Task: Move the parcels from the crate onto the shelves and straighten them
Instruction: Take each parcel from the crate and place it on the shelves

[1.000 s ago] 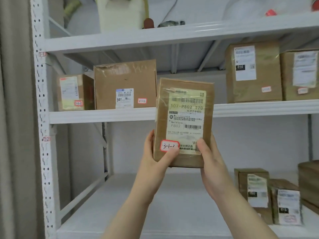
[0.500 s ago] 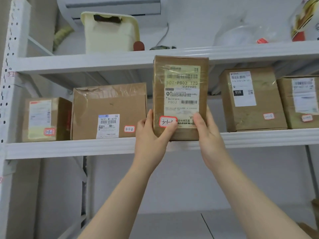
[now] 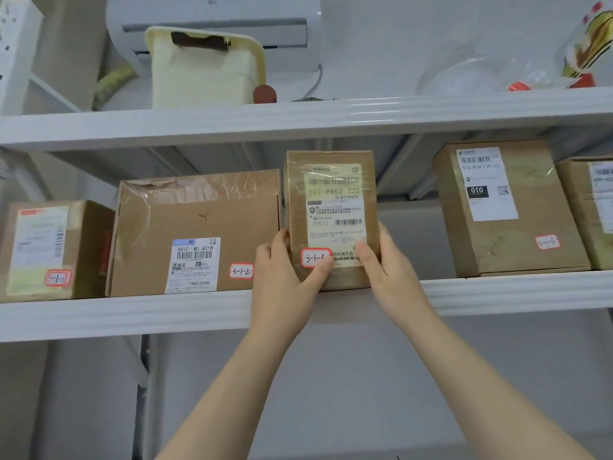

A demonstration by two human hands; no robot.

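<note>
A tall brown parcel point(image 3: 331, 207) with a yellowish label and a red-edged sticker stands upright on the middle shelf point(image 3: 497, 292), between a wide parcel point(image 3: 199, 220) marked 3-1-2 and a parcel point(image 3: 507, 227) with a "010" label. My left hand point(image 3: 285, 277) grips its lower left edge, thumb on the sticker. My right hand point(image 3: 388, 270) holds its lower right edge, thumb on the label. The crate is out of view.
A small parcel point(image 3: 49, 247) stands at the shelf's far left and another parcel point(image 3: 593, 210) at the far right. The top shelf point(image 3: 298, 119) carries a cream container point(image 3: 202, 71) and plastic bags point(image 3: 497, 71). A white upright point(image 3: 16, 44) frames the left side.
Both hands have lifted the tall parcel from below the middle shelf up onto it, into the gap between the wide parcel and the "010" parcel. The camera has tilted upward.
</note>
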